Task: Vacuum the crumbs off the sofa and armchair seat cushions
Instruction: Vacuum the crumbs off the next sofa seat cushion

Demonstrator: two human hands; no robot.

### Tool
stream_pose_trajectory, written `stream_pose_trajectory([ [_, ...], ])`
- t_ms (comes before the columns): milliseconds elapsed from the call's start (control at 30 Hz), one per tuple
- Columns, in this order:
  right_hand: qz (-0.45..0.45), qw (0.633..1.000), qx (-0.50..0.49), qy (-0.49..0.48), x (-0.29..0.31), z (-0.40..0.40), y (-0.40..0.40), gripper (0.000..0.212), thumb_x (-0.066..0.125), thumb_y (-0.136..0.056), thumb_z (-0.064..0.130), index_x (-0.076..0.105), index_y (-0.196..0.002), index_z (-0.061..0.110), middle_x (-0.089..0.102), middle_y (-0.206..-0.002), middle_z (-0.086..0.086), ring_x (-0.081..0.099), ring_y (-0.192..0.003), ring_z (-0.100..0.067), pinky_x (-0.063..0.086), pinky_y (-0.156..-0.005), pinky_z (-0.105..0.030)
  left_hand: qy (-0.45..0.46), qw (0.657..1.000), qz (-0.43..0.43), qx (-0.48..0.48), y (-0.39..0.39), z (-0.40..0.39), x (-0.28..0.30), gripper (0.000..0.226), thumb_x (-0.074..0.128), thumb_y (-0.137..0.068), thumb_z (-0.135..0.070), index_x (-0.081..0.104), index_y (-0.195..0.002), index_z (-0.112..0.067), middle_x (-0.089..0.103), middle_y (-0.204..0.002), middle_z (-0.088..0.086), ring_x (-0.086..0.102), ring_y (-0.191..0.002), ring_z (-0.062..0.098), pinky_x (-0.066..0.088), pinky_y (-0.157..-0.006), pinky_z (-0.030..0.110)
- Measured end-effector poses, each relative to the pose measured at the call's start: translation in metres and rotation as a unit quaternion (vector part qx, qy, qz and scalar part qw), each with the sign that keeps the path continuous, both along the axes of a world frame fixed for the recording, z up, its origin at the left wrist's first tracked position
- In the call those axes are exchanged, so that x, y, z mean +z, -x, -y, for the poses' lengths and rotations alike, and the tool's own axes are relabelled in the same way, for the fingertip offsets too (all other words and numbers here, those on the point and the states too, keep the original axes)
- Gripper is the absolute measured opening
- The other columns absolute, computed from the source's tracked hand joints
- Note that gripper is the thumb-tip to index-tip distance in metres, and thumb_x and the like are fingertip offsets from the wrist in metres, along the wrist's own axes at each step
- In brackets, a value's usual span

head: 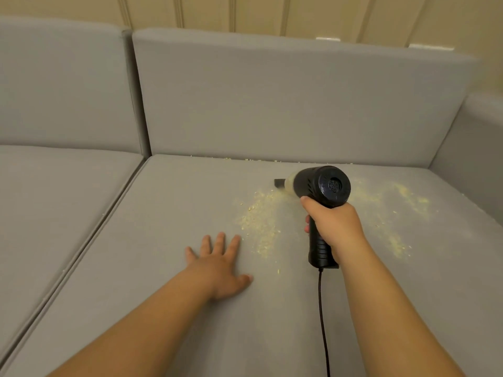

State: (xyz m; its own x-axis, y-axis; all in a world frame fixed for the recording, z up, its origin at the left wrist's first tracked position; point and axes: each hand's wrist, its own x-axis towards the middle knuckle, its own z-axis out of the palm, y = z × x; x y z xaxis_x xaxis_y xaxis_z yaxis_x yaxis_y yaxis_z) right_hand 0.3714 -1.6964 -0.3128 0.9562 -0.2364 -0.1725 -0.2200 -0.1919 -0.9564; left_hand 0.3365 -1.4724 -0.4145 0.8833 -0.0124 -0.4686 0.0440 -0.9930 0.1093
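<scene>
**Ana:** On the right seat cushion (190,213) of the grey sofa (272,104), pale yellow crumbs (260,219) lie in 2 patches. 1 runs from the cushion's middle toward its front edge; the other is thinner and sits nearer the sofa's right arm (473,148).

**Ben:** And the vacuum?

**Ana:** A black handheld vacuum (324,190) is held over the cushion between those 2 patches. Its round rear vent faces the camera. Its dark nozzle (279,183) points left and away, at the far end of the middle patch; I cannot tell whether it touches the fabric.

**Ben:** Who has hold of it?

**Ana:** The right hand (333,221) has its fingers wrapped round the handle, just under the body. A black cord (322,322) hangs from the handle's base and runs off the bottom edge.

**Ben:** The other hand?

**Ana:** The left hand (220,265) lies palm down on the same cushion, fingers spread flat, just left of the middle patch, holding nothing.

**Ben:** Anything more?

**Ana:** A few specks line the seam below the back cushion (299,85). The left seat cushion (54,191) adjoins.
</scene>
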Motion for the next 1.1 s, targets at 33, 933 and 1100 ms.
stream_pose_trajectory([
  [33,0.000,1.000,0.007,-0.002,0.001,-0.002,0.000,0.012,0.079,-0.090,0.027,0.071,-0.090,0.017,0.072,-0.079,-0.010,0.069,-0.062,-0.019,0.062,-0.076,-0.041,0.002,1.000,-0.001,0.002,-0.001,0.000,0.000,0.100,0.035,-0.090,-0.082,-0.025,-0.158,-0.040,-0.025,-0.170,-0.003,-0.022,-0.157,0.033,-0.006,-0.122,0.067],
  [933,0.034,0.997,-0.045,0.048,0.001,0.010,0.013,0.024,0.079,-0.087,0.042,0.072,-0.098,0.022,0.074,-0.077,-0.003,0.076,-0.072,-0.023,0.062,-0.076,-0.040,-0.019,1.000,-0.007,0.016,-0.001,0.001,-0.005,0.100,0.025,-0.093,-0.082,-0.019,-0.163,-0.026,-0.026,-0.170,-0.007,-0.022,-0.157,0.029,-0.004,-0.123,0.066],
  [1100,0.014,1.000,-0.012,0.022,0.003,0.009,0.018,0.021,0.079,-0.090,0.037,0.071,-0.095,0.018,0.073,-0.078,-0.008,0.073,-0.069,-0.022,0.061,-0.076,-0.039,-0.028,1.000,-0.009,0.012,-0.002,0.003,-0.006,0.102,0.028,-0.093,-0.081,-0.020,-0.162,-0.025,-0.027,-0.169,-0.006,-0.022,-0.157,0.030,-0.003,-0.122,0.067],
])
